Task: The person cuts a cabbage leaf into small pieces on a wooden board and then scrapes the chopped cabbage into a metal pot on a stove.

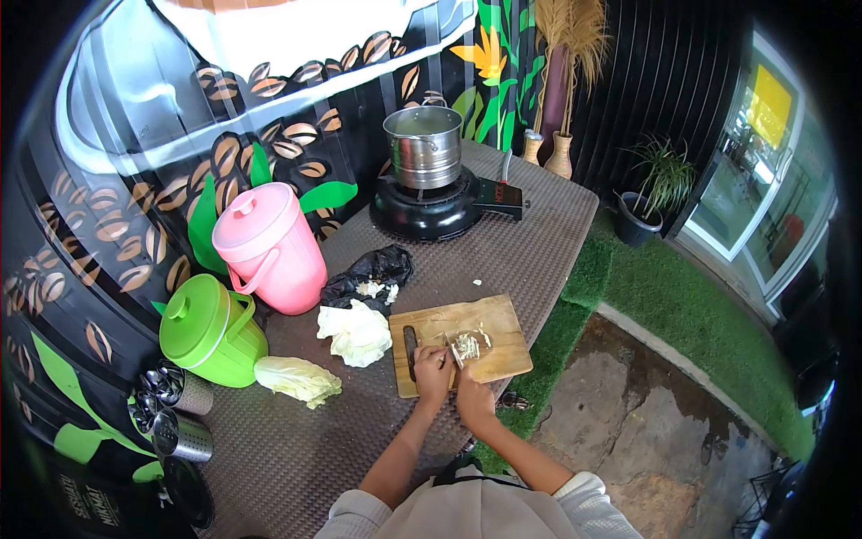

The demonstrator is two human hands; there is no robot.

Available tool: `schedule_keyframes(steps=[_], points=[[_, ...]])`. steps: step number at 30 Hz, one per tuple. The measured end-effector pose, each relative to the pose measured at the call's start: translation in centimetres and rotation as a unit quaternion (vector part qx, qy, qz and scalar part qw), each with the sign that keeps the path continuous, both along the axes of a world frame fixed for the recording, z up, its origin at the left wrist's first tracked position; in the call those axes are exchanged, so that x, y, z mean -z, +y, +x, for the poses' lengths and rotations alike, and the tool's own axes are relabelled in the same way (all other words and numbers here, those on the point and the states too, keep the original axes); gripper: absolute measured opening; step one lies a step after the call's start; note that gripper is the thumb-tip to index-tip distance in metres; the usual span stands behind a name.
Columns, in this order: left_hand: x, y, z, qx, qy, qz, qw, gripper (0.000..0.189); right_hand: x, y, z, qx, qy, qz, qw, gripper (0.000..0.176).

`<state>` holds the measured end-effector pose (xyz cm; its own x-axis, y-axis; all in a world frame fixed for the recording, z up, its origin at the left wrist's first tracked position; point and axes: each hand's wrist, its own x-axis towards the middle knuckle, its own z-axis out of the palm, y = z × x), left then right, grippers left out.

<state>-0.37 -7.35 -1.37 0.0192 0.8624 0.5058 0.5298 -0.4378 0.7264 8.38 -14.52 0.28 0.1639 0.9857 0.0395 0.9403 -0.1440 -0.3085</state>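
brown table, woven-look surface, running from lower left to upper right of frame. directly on it: black portable stove, upper centre; pink lidded jug and green lidded jug, left of centre; crumpled black plastic bag, mid-frame, pale cabbage leaves just below it; napa cabbage near the green jug; wooden cutting board, right of centre; perforated metal cutlery holder, lower left; small white scrap above the board.
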Motion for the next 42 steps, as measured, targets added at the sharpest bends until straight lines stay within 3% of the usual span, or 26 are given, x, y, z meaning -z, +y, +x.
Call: schedule_keyframes(steps=[9, 15, 18, 24, 42], points=[[0.4, 0.1, -0.5, 0.036, -0.027, 0.003, 0.999, 0.014, -1.2, 2.3, 3.1, -0.022, 0.062, -0.063, 0.996, 0.03], [-0.4, -0.2, -0.1, 0.032, -0.019, 0.003, 0.999, 0.014, -2.5, -0.2, 4.8, 0.022, 0.171, 0.009, 0.985, 0.028], [-0.8, -0.4, -0.2, 0.023, -0.01, 0.004, 1.0, 0.013, -1.5, -1.6, 4.2, -0.017, 0.134, 0.093, 0.986, 0.025], [-0.6, -0.2, -0.1, 0.023, 0.006, 0.018, 1.0, 0.015, -0.9, -1.7, 3.9, -0.011, 0.063, 0.034, 0.997, 0.018], [-0.1, 0.0, 0.2, 0.022, 0.024, 0.014, 0.999, 0.016, -1.3, -1.3, 3.3, -0.009, 0.102, 0.044, 0.994, 0.019]])
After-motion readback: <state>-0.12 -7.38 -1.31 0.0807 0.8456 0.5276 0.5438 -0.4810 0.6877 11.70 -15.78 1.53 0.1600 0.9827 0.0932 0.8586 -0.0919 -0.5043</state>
